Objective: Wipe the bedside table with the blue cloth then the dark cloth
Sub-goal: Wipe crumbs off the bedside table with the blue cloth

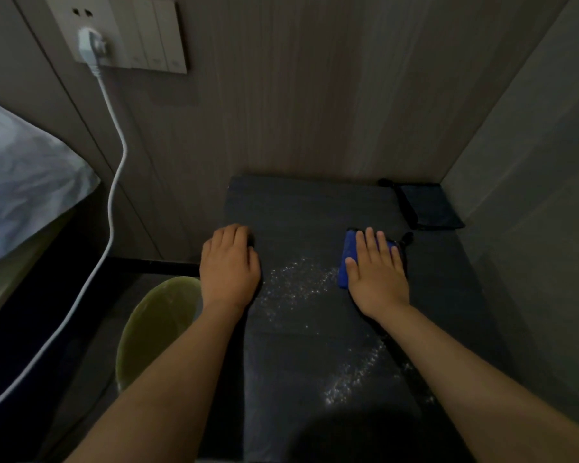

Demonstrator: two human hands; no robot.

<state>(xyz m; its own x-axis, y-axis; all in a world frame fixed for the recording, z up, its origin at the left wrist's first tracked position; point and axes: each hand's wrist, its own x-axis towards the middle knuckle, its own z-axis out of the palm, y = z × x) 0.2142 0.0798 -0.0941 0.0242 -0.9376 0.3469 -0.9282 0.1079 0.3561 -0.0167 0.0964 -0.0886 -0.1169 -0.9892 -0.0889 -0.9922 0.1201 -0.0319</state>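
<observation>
Blue cloth (pixel 345 259) lies on the dark bedside desk (pixel 301 208), right of centre, pressed flat under our right hand (pixel 376 272); that grip is released, fingers spread, grasping nothing. Left hand (pixel 229 262) rests at the desk's left edge, its grip loosely curled, empty as far as we can tell. Pale specks (pixel 298 279) lie between the hands. Dark cloth (pixel 428 208) waits in the far right corner. We judge step one in hand; next: sweep leftward through the specks.

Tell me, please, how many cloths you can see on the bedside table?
2: the blue cloth lies under the right hand mid-table; the dark cloth lies in the far right corner. None seems hidden.
</observation>
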